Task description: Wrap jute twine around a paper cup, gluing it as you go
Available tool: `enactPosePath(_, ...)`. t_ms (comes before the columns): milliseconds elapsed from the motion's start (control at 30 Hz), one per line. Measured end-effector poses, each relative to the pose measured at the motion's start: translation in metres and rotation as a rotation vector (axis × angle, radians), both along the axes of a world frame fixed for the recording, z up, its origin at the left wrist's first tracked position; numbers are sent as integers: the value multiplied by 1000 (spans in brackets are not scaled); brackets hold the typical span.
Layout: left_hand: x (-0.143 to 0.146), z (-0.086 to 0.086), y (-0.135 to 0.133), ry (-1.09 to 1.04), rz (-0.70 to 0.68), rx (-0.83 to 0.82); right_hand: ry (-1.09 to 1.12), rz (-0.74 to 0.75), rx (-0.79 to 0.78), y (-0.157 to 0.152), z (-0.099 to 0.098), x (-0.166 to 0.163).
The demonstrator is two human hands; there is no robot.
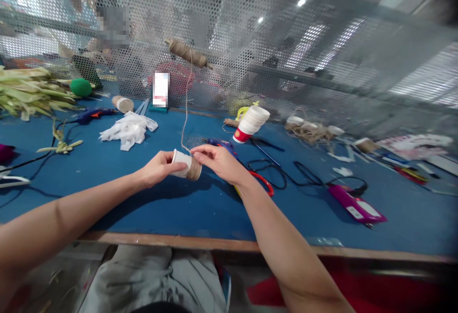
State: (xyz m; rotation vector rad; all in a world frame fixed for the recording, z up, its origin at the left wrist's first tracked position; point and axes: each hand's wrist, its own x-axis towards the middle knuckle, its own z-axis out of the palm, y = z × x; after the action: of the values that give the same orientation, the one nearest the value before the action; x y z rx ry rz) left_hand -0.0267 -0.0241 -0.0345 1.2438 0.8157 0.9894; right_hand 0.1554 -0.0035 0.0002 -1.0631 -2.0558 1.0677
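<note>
My left hand (157, 169) is closed around the rim end of a white paper cup (181, 158), which lies tilted on its side above the table. Brown twine (194, 171) is wound in a band about the cup's base end. The fingertips of my right hand (218, 161) are pinched on the twine where it meets the cup. From there a loose strand (186, 108) runs up to a twine spool (188, 53) hung on the perforated screen. Partly hidden behind my right hand is a blue glue gun (229, 147); red-handled scissors (265, 182) lie beneath my right wrist.
Stacked paper cups (252, 122) lean behind my right hand. Right of them lie black cables (306, 172) and a purple power strip (358, 204). Crumpled white plastic (129, 129), another glue gun (95, 115) and corn husks (32, 88) are on the left. A perforated screen (229, 74) borders the back.
</note>
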Motion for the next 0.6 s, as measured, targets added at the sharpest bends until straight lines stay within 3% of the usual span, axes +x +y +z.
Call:
enactPosePath(233, 2, 4, -8, 161, -54, 103, 149, 16, -243, -6, -7, -13)
enactPosePath(467, 2, 3, -10, 189, -79, 118, 217, -29, -191, -8, -9, -19)
enactPosePath(600, 3, 3, -11, 181, -113, 110, 317, 29, -247, -8, -11, -22)
